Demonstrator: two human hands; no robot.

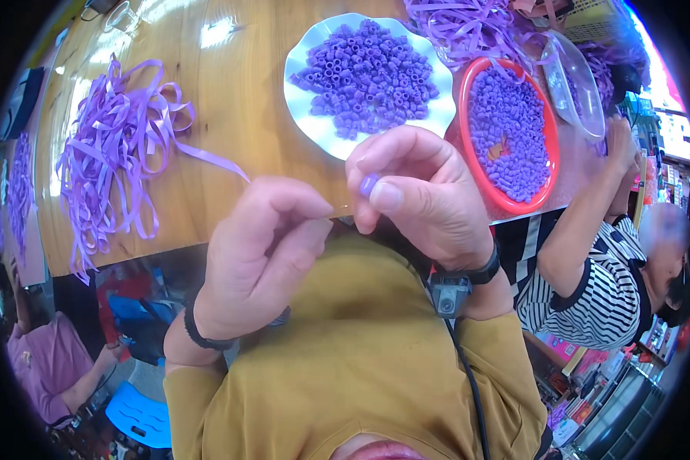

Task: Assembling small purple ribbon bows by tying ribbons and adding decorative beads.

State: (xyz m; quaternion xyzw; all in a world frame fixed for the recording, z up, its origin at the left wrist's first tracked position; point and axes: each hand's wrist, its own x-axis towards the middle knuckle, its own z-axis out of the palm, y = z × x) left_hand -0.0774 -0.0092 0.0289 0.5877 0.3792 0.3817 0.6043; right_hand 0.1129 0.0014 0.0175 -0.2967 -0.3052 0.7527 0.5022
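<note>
My right hand [429,195] pinches a small purple bead [369,185] between thumb and index finger, just in front of the white plate. Close by on its left, my left hand [264,249] has thumb and index finger pressed together; what sits at their tips is too small to make out. From a loose pile of purple ribbon [115,153] on the left, one strand runs to the back of my left hand and is lost from sight there. A white plate [303,100] with a wavy rim bears a heap of purple tube-shaped beads [368,77].
Right of the plate stands a red oval basket [464,115] of purple beads. A clear plastic tray [586,92] is beyond it, and more purple ribbon [475,27] lies behind. A person in a striped shirt [598,284] works at the right; another in pink [50,360] sits left.
</note>
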